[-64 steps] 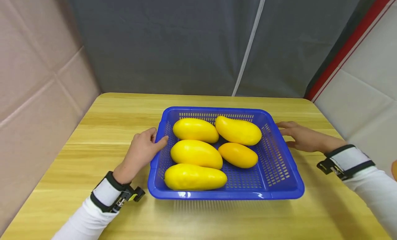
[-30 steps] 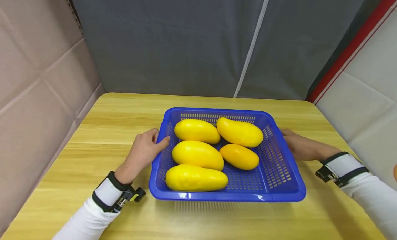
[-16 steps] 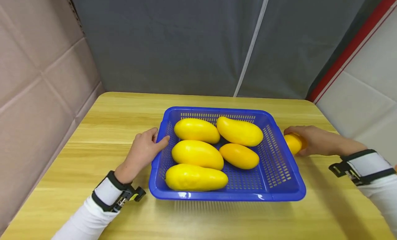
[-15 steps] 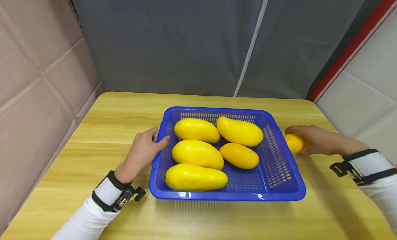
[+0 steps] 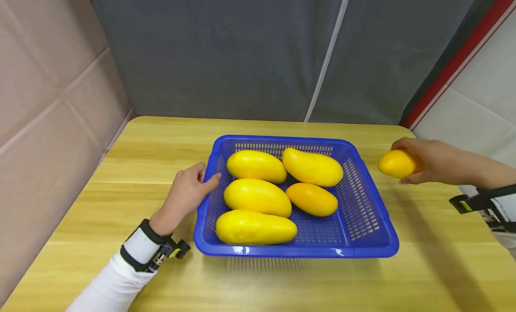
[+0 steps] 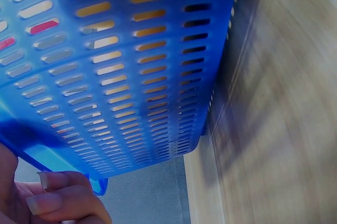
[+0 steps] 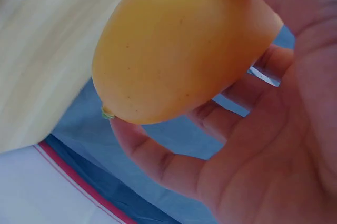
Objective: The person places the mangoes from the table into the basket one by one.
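Observation:
A blue plastic basket (image 5: 296,251) with slotted sides stands on the table, with several yellow mangoes (image 5: 258,197) lying inside, mostly toward its left half. My left hand (image 5: 183,195) holds the basket's left rim, thumb over the top. In the left wrist view, curled fingers (image 6: 68,200) show by the rim next to the slotted wall (image 6: 121,77). To the right of the basket, my right hand (image 5: 441,162) grips an orange-yellow mango (image 5: 397,164) above the table. Close up in the right wrist view, that mango (image 7: 179,50) has a small green stem end, and fingers curve around it.
The wooden table (image 5: 141,168) extends around the basket. A grey curtain (image 5: 217,56) hangs behind its back edge. Padded pale walls (image 5: 52,101) rise at the left and right, with a red strip (image 5: 459,56) at the right corner.
My right hand reached behind the basket's right wall, took hold of a mango there, and lifted it up and to the right. My left hand has stayed on the rim.

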Available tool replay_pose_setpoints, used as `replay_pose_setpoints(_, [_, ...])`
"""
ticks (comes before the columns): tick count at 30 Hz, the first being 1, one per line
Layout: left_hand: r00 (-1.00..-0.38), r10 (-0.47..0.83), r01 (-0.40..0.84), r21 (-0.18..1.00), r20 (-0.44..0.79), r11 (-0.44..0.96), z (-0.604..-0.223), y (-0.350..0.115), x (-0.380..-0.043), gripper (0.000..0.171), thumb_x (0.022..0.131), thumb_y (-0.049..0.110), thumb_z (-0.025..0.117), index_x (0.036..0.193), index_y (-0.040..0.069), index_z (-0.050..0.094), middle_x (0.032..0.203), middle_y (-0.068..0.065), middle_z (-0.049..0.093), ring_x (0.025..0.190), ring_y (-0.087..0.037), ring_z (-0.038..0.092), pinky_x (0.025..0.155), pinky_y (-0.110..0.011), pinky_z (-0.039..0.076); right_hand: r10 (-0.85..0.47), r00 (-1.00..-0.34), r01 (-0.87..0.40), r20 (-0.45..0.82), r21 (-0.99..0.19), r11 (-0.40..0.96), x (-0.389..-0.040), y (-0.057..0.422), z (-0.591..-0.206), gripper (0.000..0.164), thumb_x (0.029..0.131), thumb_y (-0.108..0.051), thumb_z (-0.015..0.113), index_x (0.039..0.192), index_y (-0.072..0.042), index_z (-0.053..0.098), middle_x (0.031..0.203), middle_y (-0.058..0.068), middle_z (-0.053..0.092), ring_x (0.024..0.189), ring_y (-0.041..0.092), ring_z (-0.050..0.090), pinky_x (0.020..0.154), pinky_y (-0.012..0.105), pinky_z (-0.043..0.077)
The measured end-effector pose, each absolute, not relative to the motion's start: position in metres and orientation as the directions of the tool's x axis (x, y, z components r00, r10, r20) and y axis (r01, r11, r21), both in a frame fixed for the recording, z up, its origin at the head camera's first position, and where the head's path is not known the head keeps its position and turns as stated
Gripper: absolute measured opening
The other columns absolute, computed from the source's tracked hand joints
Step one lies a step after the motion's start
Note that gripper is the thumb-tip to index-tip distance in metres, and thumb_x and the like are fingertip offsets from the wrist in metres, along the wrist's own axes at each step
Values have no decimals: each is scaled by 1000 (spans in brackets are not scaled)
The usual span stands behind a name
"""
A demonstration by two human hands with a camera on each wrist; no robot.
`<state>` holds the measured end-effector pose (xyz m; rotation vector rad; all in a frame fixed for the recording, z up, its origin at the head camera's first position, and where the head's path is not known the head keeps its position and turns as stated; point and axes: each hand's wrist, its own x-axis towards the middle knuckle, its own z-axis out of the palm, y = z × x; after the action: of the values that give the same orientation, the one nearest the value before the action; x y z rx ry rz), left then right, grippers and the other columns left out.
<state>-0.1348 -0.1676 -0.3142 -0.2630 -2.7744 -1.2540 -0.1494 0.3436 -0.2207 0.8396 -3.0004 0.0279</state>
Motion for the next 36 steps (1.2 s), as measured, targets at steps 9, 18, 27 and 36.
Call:
replay_pose_setpoints(9, [-982, 118, 186, 725, 144, 663, -314, -167, -136, 37, 93, 36, 61, 76, 7, 46, 58, -2, 44, 45, -15, 52, 40, -24, 36, -519, -855, -519, 9, -6, 855, -142, 317, -203, 73, 60, -21, 91, 117, 0, 50, 97, 5, 56, 79, 18, 52, 71, 41, 50])
replay_pose_setpoints(18, [-983, 121, 184, 726, 139, 663, -313, -167, -136, 37, 93, 35, 60, 76, 7, 45, 57, -2, 43, 45, -15, 51, 40, -23, 36, -550, -835, -550, -16, -22, 835, -132, 289, -191, 74, 65, -21, 89, 122, -2, 47, 104, 5, 56, 91, 23, 52, 79, 45, 49])
replay_pose_setpoints(27, [-985, 119, 174, 728, 127, 664, -313, -167, -135, 36, 93, 35, 60, 76, 6, 46, 58, -3, 45, 46, -15, 53, 40, -23, 37, -584, -806, -584, -93, -29, 811, -120, 260, -188, 74, 68, -30, 86, 126, -9, 47, 113, 3, 55, 99, 22, 52, 82, 44, 50])
replay_pose_setpoints(36, [-984, 122, 176, 732, 127, 658, -313, -167, -135, 36, 93, 36, 59, 77, 6, 46, 58, -3, 46, 46, -16, 53, 40, -24, 38, -601, -782, -604, -166, -38, 796, -112, 236, -192, 70, 70, -32, 85, 126, -13, 48, 110, -1, 55, 94, 18, 52, 82, 41, 51])
